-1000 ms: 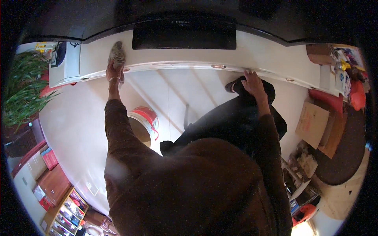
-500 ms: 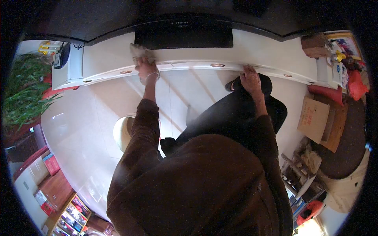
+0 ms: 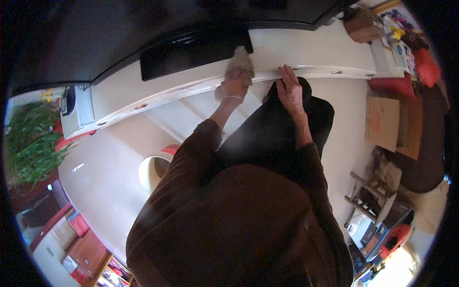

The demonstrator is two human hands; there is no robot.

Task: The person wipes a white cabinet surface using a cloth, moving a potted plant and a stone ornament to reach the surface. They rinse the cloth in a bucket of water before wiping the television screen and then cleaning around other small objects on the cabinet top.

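While the left hand (image 3: 234, 88) is closed around a pale grey cloth (image 3: 241, 60), the cloth extends past the fingers toward the back of a white cabinet (image 3: 296, 45). The cloth is at the cabinet's front part, at the right end of a black base plate (image 3: 191, 55) below a large dark screen (image 3: 119, 38). Blur hides whether cloth and plate touch. The right hand (image 3: 289, 91) grips nothing; its fingers are extended at the cabinet's front edge, to the right of the cloth. Whether this hand bears weight cannot be determined.

Possible faults and causes:

- Snagging: the loose end of the cloth could catch on the plate's corner if it is drawn sideways across it. A hard pull could then disturb the plate.
- Loss of hold: the cloth could slip or drop over the front edge if the finger pressure is too light.
- Hand contact: the two hands are near each other; a wide stroke to the right could bring them together.
- Loss of support: the right fingers could slip off the narrow edge if the body leans on them.
- Tipping: a bucket (image 3: 149, 168) with a red band stands on the floor, partly hidden by the left sleeve. A step to that side could knock it over.
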